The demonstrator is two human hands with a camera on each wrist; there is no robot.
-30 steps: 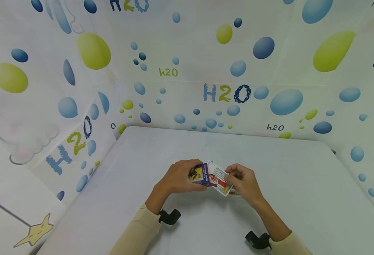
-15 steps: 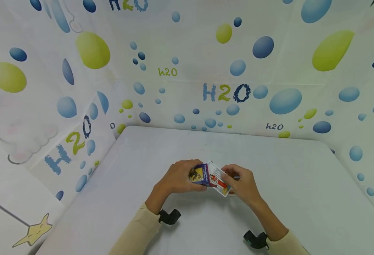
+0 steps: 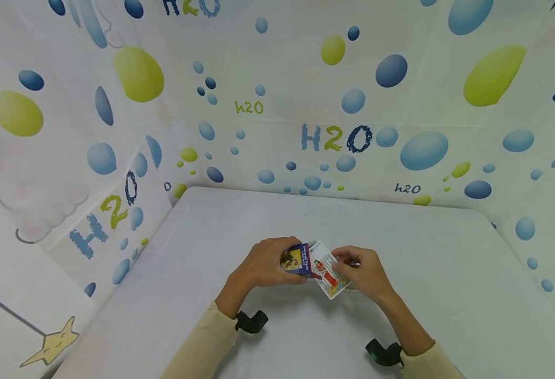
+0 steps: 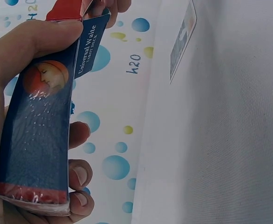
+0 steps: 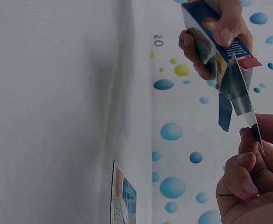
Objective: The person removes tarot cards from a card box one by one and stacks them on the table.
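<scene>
My left hand grips a dark blue tarot deck box, thumb on its narrow side and fingers curled behind. The lettering reads "Universal Waite Tarot Deck". At the box's opened end, a red flap and a dark flap stand out. My right hand pinches a white printed card between thumb and finger, right at that open end. Seen edge-on in the right wrist view, the card reaches from the box mouth to my fingertips. Whether its inner edge is still inside the box is hard to tell.
Another printed card lies on the white table, partly hidden under my right hand in the head view. A wall sheet with blue and green drops rises behind the table. Black wrist cameras sit on both forearms.
The pinched card has swung slightly, its lower corner shifting down and toward me. My right fingers have changed position a little on it. My left hand and the box stay nearly still.
</scene>
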